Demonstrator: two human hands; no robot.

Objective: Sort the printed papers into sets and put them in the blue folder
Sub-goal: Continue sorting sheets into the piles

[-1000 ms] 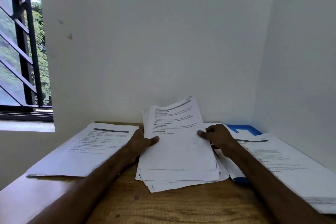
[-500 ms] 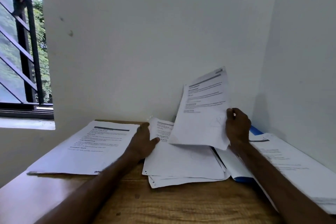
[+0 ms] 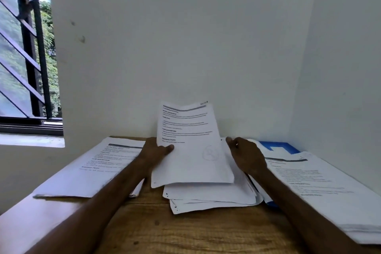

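Observation:
My left hand (image 3: 154, 150) grips the left edge of one printed sheet (image 3: 189, 150), thumb on top. The sheet is tilted up over the loose middle pile of papers (image 3: 212, 196). My right hand (image 3: 247, 156) sits at that pile's far right edge with curled fingers; whether it holds a sheet is unclear. A sorted stack of printed papers (image 3: 99, 167) lies to the left. A thicker stack (image 3: 321, 183) lies to the right. The blue folder (image 3: 286, 146) lies under the right-hand papers, with only a back corner and a front edge showing.
The wooden table (image 3: 185, 231) stands in a corner, with white walls close behind and on the right. A barred window (image 3: 24, 68) is at the far left. Bare wood shows at the front of the table between my forearms.
My right hand no longer holds up a sheet at the right; it has dropped to the middle pile's edge. My left hand now holds a raised sheet over that pile.

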